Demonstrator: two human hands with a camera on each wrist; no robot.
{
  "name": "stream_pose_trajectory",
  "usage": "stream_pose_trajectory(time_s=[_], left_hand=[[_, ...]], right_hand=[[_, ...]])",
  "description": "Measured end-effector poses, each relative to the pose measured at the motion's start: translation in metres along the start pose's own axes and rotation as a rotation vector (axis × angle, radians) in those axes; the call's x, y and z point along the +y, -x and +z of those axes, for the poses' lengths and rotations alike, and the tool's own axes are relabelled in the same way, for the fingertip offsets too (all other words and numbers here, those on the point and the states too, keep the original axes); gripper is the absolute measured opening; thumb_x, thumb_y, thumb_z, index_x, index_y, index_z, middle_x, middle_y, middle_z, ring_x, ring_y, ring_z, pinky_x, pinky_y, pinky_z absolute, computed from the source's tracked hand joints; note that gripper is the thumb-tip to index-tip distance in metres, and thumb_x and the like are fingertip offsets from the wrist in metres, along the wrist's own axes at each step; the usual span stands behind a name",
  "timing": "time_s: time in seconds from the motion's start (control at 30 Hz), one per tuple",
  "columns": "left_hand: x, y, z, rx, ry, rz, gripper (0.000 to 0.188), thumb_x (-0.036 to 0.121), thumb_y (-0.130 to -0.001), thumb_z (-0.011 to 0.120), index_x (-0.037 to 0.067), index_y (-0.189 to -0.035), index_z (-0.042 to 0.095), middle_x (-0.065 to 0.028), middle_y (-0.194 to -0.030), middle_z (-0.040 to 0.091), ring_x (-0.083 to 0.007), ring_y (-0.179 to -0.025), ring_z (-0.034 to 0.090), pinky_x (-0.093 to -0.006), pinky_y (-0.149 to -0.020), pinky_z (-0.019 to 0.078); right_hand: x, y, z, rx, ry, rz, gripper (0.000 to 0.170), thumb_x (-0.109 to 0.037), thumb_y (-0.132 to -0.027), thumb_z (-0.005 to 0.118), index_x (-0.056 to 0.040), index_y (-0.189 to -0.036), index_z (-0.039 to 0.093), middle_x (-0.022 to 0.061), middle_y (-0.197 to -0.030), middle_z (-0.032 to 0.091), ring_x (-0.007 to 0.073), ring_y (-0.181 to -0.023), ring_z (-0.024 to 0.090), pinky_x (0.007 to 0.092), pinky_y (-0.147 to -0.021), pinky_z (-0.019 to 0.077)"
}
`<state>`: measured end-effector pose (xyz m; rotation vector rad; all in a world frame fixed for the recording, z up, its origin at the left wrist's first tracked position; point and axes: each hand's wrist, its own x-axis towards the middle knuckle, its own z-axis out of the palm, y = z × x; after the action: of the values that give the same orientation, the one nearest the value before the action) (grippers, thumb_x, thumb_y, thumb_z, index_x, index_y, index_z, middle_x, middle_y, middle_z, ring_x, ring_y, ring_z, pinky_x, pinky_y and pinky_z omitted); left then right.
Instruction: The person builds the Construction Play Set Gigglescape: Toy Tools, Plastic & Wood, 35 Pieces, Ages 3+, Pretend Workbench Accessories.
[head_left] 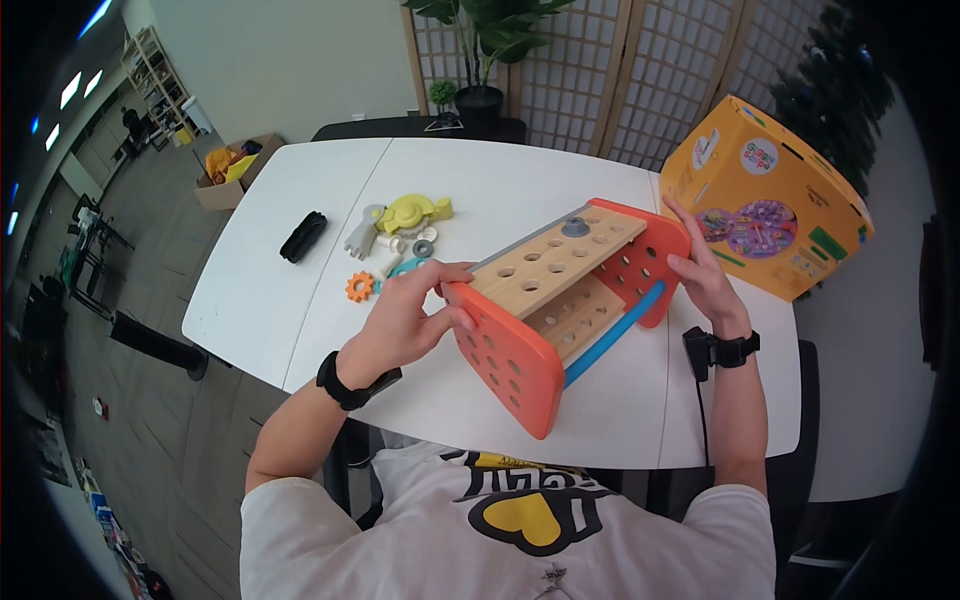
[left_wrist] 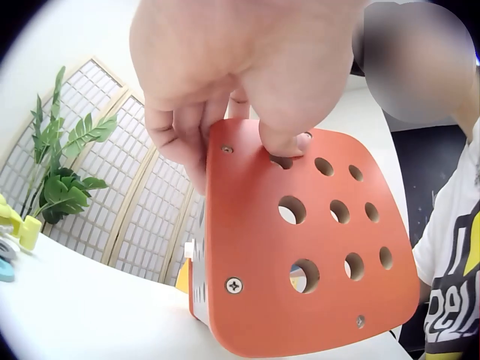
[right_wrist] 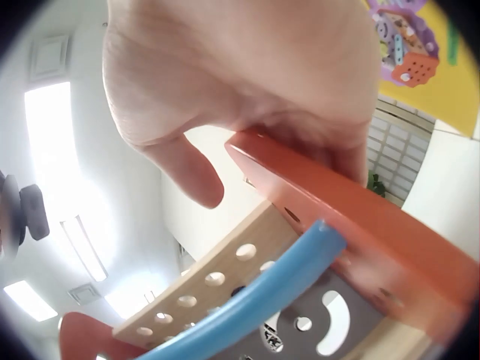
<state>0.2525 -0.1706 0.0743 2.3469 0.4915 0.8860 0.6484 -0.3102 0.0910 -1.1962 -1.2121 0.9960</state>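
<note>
Both hands hold a toy workbench, tilted above the table, with red end panels, a perforated wooden top (head_left: 545, 262) and a blue bar (head_left: 615, 335). My left hand (head_left: 400, 310) grips the upper corner of the near-left red panel (head_left: 505, 360); in the left wrist view its thumb presses on the panel's holed face (left_wrist: 315, 225) and the fingers go behind the edge. At the other red panel (head_left: 650, 255), my right hand (head_left: 710, 280) has its fingers along the outer side. The right wrist view shows that thumb apart from the red edge (right_wrist: 352, 210). A grey-blue peg (head_left: 575, 227) stands in the top.
On the white table (head_left: 250, 330) lie a black case (head_left: 303, 237), a yellow toy piece (head_left: 410, 212), a grey piece (head_left: 365, 232), an orange gear (head_left: 360, 287) and several small parts. A yellow box (head_left: 780, 190) stands at the right, and a plant (head_left: 480, 100) behind the table.
</note>
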Motion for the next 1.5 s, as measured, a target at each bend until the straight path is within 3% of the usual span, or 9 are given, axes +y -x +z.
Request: stream_pose_trajectory(time_s=[0.13, 0.27, 0.57, 0.87, 1.17, 1.23, 1.3, 1.37, 1.5], left_hand=[[-0.023, 0.011, 0.012, 0.054, 0.118, -0.095, 0.045, 0.024, -0.088, 0.083, -0.001, -0.118, 0.06, -0.0138, -0.112, 0.074, -0.0214, -0.092, 0.07, -0.034, -0.085, 0.0554], [-0.026, 0.015, 0.019, 0.072, 0.273, -0.199, 0.045, 0.025, -0.09, 0.082, -0.003, -0.117, 0.059, -0.0141, -0.106, 0.075, -0.0218, -0.091, 0.071, -0.0337, -0.082, 0.0555], [-0.018, 0.03, 0.022, -0.181, 0.06, -0.321, 0.038, 0.032, -0.094, 0.076, -0.001, -0.105, 0.061, -0.0185, -0.099, 0.076, -0.0308, -0.088, 0.074, -0.0373, -0.078, 0.0576], [-0.009, 0.034, 0.027, -0.424, -0.181, -0.139, 0.045, 0.046, -0.093, 0.071, 0.005, -0.11, 0.069, -0.0164, -0.086, 0.072, -0.0393, -0.085, 0.068, -0.0456, -0.077, 0.0542], [0.0, 0.018, 0.021, -0.747, -0.176, 0.064, 0.027, 0.03, -0.091, 0.076, 0.007, -0.105, 0.074, -0.013, -0.102, 0.071, -0.0332, -0.097, 0.067, -0.0431, -0.083, 0.0531], [-0.022, 0.008, 0.012, -0.565, -0.193, 0.144, 0.021, 0.026, -0.093, 0.075, 0.005, -0.096, 0.075, -0.0141, -0.097, 0.074, -0.0337, -0.089, 0.069, -0.0435, -0.079, 0.0545], [-0.043, -0.024, -0.007, -0.364, -0.373, -0.276, 0.026, 0.03, -0.093, 0.071, 0.005, -0.093, 0.075, -0.0151, -0.081, 0.073, -0.0352, -0.08, 0.071, -0.0448, -0.075, 0.0572], [-0.075, -0.038, -0.011, -0.187, -0.561, -0.277, 0.029, 0.03, -0.091, 0.073, 0.002, -0.082, 0.074, -0.0157, -0.069, 0.07, -0.0352, -0.072, 0.071, -0.0438, -0.069, 0.0578], [-0.102, -0.056, -0.004, -0.179, -0.771, -0.427, 0.03, 0.029, -0.088, 0.076, -0.001, -0.086, 0.072, -0.0197, -0.077, 0.071, -0.0353, -0.077, 0.072, -0.0441, -0.072, 0.0589]], right_hand=[[0.001, -0.008, 0.006, 0.023, -0.154, 0.06, 0.063, -0.024, -0.104, 0.059, -0.0097, -0.16, 0.033, 0.008, -0.14, 0.055, 0.0181, -0.13, 0.051, 0.0363, -0.111, 0.0393], [0.016, -0.024, 0.01, 0.127, 0.28, 0.007, 0.039, -0.031, -0.11, 0.05, -0.0078, -0.141, 0.054, 0.0042, -0.111, 0.061, 0.0134, -0.104, 0.056, 0.0297, -0.096, 0.0452], [0.014, -0.077, 0.02, 0.165, 0.677, -0.09, 0.035, -0.035, -0.109, 0.049, -0.0034, -0.112, 0.062, 0.0075, -0.08, 0.061, 0.0191, -0.074, 0.06, 0.0347, -0.074, 0.0487], [-0.007, -0.125, 0.044, -0.039, 0.87, 0.005, 0.034, -0.037, -0.104, 0.053, -0.0072, -0.112, 0.069, 0.0132, -0.083, 0.069, 0.0294, -0.082, 0.067, 0.04, -0.079, 0.0506], [-0.012, -0.143, 0.056, -0.243, 0.98, -0.081, 0.034, -0.036, -0.102, 0.054, -0.0077, -0.114, 0.07, 0.0146, -0.088, 0.071, 0.0319, -0.087, 0.069, 0.041, -0.082, 0.0516], [-0.016, -0.139, 0.059, -0.227, 0.984, -0.096, 0.036, -0.036, -0.101, 0.056, -0.0068, -0.117, 0.069, 0.0158, -0.095, 0.072, 0.0327, -0.092, 0.069, 0.041, -0.086, 0.0522], [-0.014, -0.133, 0.061, -0.209, 0.996, -0.189, 0.039, -0.037, -0.099, 0.059, -0.0057, -0.122, 0.068, 0.0168, -0.105, 0.072, 0.0338, -0.099, 0.068, 0.0412, -0.09, 0.0523], [-0.011, -0.124, 0.06, -0.179, 1.02, -0.368, 0.044, -0.036, -0.097, 0.062, -0.0044, -0.128, 0.066, 0.0176, -0.118, 0.07, 0.035, -0.109, 0.065, 0.0415, -0.096, 0.0516], [-0.011, -0.11, 0.069, -0.133, 1.025, -0.475, 0.05, -0.033, -0.094, 0.067, -0.004, -0.135, 0.061, 0.017, -0.136, 0.062, 0.0364, -0.125, 0.057, 0.0432, -0.106, 0.047]])
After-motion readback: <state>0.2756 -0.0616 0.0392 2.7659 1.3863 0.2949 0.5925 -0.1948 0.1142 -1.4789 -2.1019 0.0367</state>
